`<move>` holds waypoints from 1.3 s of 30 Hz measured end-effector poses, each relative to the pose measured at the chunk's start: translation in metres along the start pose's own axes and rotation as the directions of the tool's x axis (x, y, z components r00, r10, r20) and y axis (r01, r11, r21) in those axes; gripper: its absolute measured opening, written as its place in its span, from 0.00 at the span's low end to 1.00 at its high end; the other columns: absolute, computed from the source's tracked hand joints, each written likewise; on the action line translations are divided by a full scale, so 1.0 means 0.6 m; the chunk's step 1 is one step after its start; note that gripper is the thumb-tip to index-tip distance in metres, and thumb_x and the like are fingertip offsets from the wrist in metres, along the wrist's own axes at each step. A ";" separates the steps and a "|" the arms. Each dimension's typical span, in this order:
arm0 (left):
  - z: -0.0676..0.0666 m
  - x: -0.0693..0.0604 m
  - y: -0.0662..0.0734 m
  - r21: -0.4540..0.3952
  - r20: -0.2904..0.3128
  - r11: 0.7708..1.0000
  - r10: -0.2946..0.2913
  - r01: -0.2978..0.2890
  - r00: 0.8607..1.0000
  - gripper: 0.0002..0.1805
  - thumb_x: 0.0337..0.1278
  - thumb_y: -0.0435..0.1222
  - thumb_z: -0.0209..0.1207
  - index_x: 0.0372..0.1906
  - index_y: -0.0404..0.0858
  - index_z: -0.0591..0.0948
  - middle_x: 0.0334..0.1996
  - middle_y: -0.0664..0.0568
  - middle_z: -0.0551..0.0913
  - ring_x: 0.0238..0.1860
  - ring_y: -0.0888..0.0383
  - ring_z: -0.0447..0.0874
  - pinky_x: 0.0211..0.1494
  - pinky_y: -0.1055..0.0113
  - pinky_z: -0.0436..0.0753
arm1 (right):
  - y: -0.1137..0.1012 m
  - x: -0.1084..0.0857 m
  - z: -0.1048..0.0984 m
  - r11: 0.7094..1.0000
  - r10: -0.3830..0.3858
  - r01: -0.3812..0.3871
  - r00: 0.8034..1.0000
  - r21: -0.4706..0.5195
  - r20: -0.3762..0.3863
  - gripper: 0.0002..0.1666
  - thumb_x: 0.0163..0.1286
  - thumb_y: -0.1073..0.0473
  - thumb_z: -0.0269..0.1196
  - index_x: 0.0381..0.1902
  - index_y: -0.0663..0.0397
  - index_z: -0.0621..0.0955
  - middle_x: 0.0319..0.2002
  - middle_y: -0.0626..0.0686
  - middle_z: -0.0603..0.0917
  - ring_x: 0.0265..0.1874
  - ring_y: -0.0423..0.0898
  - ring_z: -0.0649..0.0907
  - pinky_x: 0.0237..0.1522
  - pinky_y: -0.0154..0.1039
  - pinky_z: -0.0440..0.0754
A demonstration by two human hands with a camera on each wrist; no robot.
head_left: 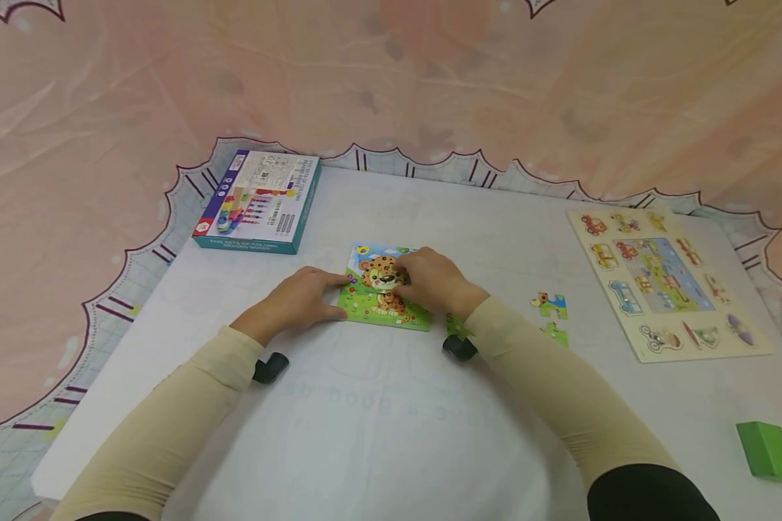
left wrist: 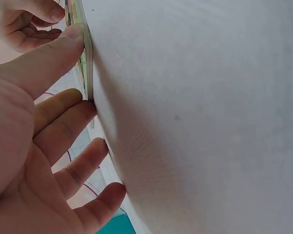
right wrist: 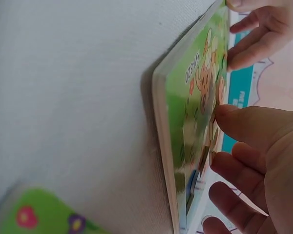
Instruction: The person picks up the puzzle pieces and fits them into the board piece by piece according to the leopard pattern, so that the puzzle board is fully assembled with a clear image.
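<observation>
A leopard picture puzzle [head_left: 381, 312] in a flat tray lies on the white tabletop, its lower part green with grass and flowers. My left hand [head_left: 303, 300] touches its left edge with thumb and fingers spread and fairly straight. Over the upper right part, my right hand [head_left: 439, 278] pinches a puzzle piece [right wrist: 213, 139] between thumb and fingertips, at the puzzle's surface. Most of that piece is hidden by the fingers. To the right lie loose puzzle pieces [head_left: 552, 305], one of them a green piece [head_left: 456, 325] partly covered by the right wrist.
A white, purple and teal box [head_left: 261, 202] lies at the back left. On the right is a pale wooden board [head_left: 667, 333] with vehicle pictures. A green block [head_left: 765, 450] sits near the front right. A patterned cloth [head_left: 391, 94] hangs beyond the table.
</observation>
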State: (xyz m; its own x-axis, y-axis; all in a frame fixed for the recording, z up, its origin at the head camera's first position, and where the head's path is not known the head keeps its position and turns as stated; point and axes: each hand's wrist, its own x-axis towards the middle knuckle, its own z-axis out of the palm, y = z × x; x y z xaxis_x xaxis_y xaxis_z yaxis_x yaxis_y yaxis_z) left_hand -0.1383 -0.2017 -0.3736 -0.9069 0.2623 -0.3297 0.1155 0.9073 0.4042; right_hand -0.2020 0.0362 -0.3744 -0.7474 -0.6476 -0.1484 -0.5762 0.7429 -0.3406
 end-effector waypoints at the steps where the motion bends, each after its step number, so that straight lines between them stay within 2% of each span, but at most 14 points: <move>1: 0.000 0.000 0.000 -0.003 0.001 1.000 -0.004 0.004 1.000 0.35 0.59 0.44 0.69 0.71 0.42 0.74 0.68 0.42 0.73 0.71 0.41 0.63 0.73 0.45 0.63 | -0.001 0.000 0.000 1.000 -0.002 0.002 1.000 0.004 -0.003 0.28 0.69 0.48 0.67 0.61 0.58 0.80 0.55 0.54 0.83 0.57 0.53 0.77 0.61 0.47 0.75; 12: 0.003 0.001 -0.001 -0.015 0.000 1.000 -0.006 0.006 1.000 0.36 0.58 0.45 0.70 0.71 0.42 0.74 0.68 0.42 0.73 0.70 0.41 0.63 0.73 0.45 0.63 | -0.006 0.001 0.000 1.000 0.001 -0.001 1.000 -0.004 0.004 0.25 0.70 0.48 0.66 0.58 0.58 0.81 0.51 0.54 0.84 0.52 0.52 0.78 0.56 0.47 0.77; 19: 0.002 0.000 -0.001 -0.006 -0.005 1.000 -0.002 0.002 1.000 0.35 0.59 0.45 0.70 0.71 0.42 0.74 0.68 0.42 0.73 0.70 0.41 0.63 0.73 0.45 0.62 | -0.006 0.002 0.002 1.000 0.012 -0.012 1.000 -0.007 0.011 0.26 0.70 0.48 0.66 0.59 0.57 0.81 0.53 0.54 0.84 0.55 0.53 0.78 0.59 0.49 0.76; 27: 0.001 -0.001 0.000 -0.007 -0.003 1.000 -0.009 0.009 1.000 0.36 0.58 0.45 0.70 0.71 0.43 0.74 0.68 0.42 0.73 0.70 0.41 0.63 0.72 0.44 0.63 | -0.008 0.002 0.003 0.999 0.030 -0.030 0.999 0.018 0.016 0.32 0.70 0.47 0.66 0.65 0.58 0.77 0.60 0.56 0.80 0.62 0.55 0.75 0.64 0.49 0.73; 39: 0.001 0.000 -0.001 -0.004 0.003 1.000 0.004 -0.004 1.000 0.35 0.59 0.45 0.69 0.71 0.42 0.74 0.68 0.42 0.73 0.70 0.42 0.63 0.72 0.45 0.63 | -0.008 0.008 0.006 0.999 -0.019 0.018 0.999 0.037 0.030 0.27 0.71 0.51 0.65 0.63 0.56 0.79 0.59 0.54 0.81 0.63 0.55 0.75 0.66 0.49 0.71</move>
State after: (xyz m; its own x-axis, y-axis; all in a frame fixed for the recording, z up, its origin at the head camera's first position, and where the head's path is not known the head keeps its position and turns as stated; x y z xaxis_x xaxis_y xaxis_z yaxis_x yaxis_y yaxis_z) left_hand -0.1381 -0.2023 -0.3741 -0.9053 0.2672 -0.3301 0.1178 0.9048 0.4092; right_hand -0.2017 0.0290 -0.3767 -0.7259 -0.6666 -0.1693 -0.5770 0.7243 -0.3774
